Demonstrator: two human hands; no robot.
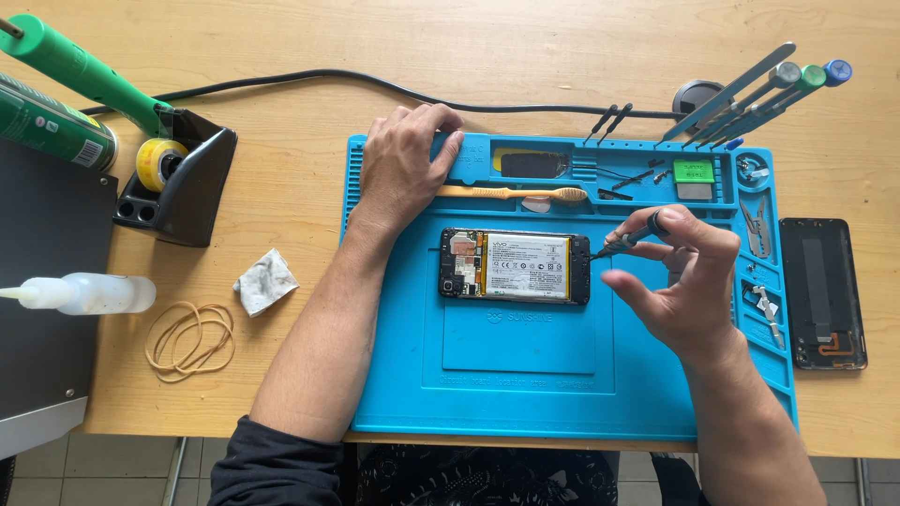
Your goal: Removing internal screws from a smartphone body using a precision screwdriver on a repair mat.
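rubber bands (189,339), crumpled tissue (265,280), squeeze bottle (86,293)

Light wooden table (525,37) under blue repair mat (525,375), black cable (309,77), rubber bands (190,339), crumpled tissue (264,281), squeeze bottle (89,293).

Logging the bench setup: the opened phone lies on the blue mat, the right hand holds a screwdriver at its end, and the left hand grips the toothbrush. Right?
Not quite. In the head view the left hand rests flat on the blue mat's top edge, above the toothbrush, not gripping it. The opened phone and right hand with the screwdriver are as stated.
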